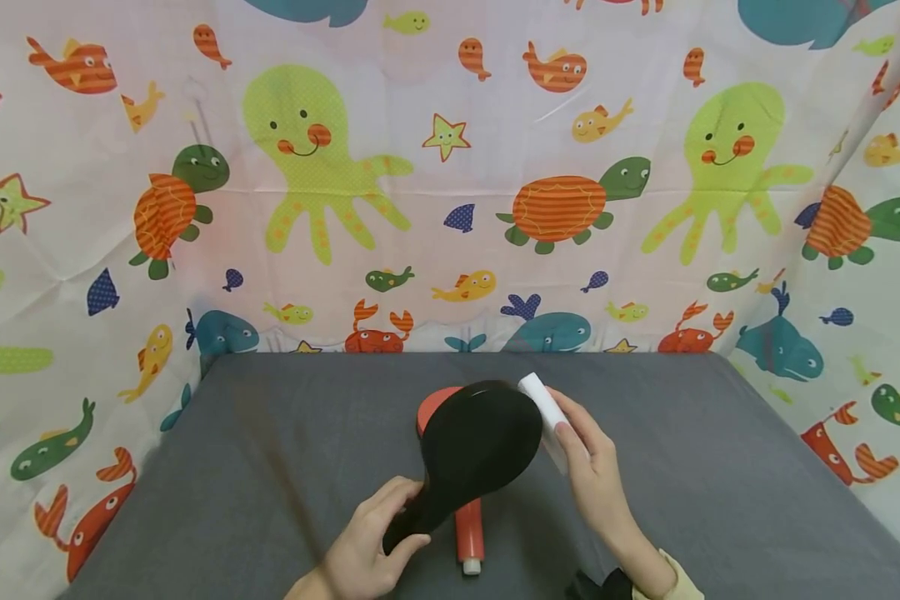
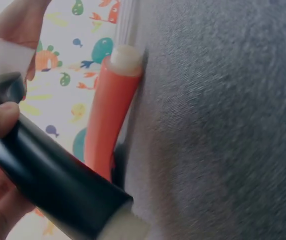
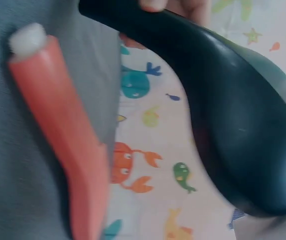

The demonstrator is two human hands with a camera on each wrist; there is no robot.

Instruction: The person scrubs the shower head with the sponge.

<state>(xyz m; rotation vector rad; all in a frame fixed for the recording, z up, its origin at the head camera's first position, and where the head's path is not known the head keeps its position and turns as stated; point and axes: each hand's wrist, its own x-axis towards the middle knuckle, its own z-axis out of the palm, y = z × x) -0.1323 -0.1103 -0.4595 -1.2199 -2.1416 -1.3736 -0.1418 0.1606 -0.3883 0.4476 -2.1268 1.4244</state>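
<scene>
My left hand point(image 1: 367, 537) grips the handle of a glossy black shower head point(image 1: 482, 437), holding it tilted above the table with its rounded back upward. In the left wrist view, the black handle point(image 2: 58, 172) ends in a whitish connector. My right hand point(image 1: 598, 471) pinches a white rectangular block point(image 1: 542, 407) beside the far right rim of the black head; whether they touch, I cannot tell. Beneath lies a red shower head point(image 1: 468, 533), its white-tipped handle toward me and its round head partly hidden by the black one.
A grey cloth covers the table point(image 1: 682, 467). Around its back and sides hangs a white curtain point(image 1: 435, 250) printed with sea animals. Something dark point(image 1: 600, 586) shows by my right sleeve at the bottom edge.
</scene>
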